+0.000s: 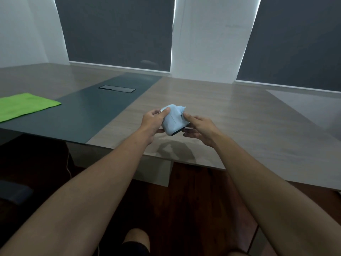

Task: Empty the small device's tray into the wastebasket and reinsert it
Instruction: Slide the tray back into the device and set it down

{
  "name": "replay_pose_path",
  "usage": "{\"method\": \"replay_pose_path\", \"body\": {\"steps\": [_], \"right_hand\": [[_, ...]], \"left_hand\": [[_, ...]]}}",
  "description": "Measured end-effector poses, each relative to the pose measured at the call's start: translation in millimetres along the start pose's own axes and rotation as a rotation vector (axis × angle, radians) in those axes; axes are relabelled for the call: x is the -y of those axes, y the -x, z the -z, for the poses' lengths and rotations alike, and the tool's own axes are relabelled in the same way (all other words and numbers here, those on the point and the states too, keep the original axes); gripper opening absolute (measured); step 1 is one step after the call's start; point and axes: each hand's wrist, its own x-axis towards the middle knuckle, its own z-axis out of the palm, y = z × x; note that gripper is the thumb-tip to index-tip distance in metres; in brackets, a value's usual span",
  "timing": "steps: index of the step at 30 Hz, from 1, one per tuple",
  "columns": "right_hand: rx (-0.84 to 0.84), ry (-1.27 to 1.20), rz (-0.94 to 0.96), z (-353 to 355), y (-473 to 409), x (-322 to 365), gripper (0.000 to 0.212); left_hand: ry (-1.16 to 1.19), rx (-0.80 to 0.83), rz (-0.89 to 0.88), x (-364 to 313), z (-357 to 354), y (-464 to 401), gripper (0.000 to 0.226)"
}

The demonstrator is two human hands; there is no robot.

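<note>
A small pale-blue device (pixel 173 121) with a dark slot at its near end is held tilted just above the wooden table (pixel 239 126). My left hand (pixel 153 122) grips its left side, thumb on top and fingers underneath. My right hand (pixel 199 127) touches its right side, the index finger stretched along the edge and the other fingers curled below. I cannot tell whether the tray sits inside the device. No wastebasket is in view.
A bright green cloth (pixel 24 106) lies at the far left on a dark inlay strip (pixel 88 111) with a recessed cable hatch (pixel 117 89). The table's near edge runs below my hands. Dark floor and my knee (pixel 137 239) show underneath.
</note>
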Motion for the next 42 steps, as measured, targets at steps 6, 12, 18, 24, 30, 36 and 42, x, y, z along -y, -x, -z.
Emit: {"method": "replay_pose_path", "body": {"steps": [6, 12, 18, 24, 30, 36, 42], "right_hand": [[-0.073, 0.042, -0.057, -17, 3, 1, 0.057], [0.015, 0.124, -0.056, -48, 4, 5, 0.057], [0.052, 0.202, -0.029, -85, -2, 4, 0.055], [0.031, 0.198, -0.03, -94, -8, -4, 0.054], [-0.058, 0.187, -0.021, -79, -15, -12, 0.048], [-0.153, 0.169, -0.008, -61, -21, -19, 0.045], [-0.332, 0.465, 0.162, -32, -17, -23, 0.046]], "left_hand": [[-0.019, -0.029, -0.017, -6, 14, 3, 0.055], [0.001, -0.089, -0.033, -10, 50, 12, 0.046], [-0.074, -0.25, -0.072, -14, 88, 13, 0.044], [-0.348, -0.489, -0.181, -8, 108, 9, 0.047], [-0.539, -0.535, -0.224, 9, 111, 5, 0.054], [-0.602, -0.558, -0.292, 16, 109, 7, 0.058], [-0.857, -0.589, -0.424, 6, 95, 8, 0.078]]}}
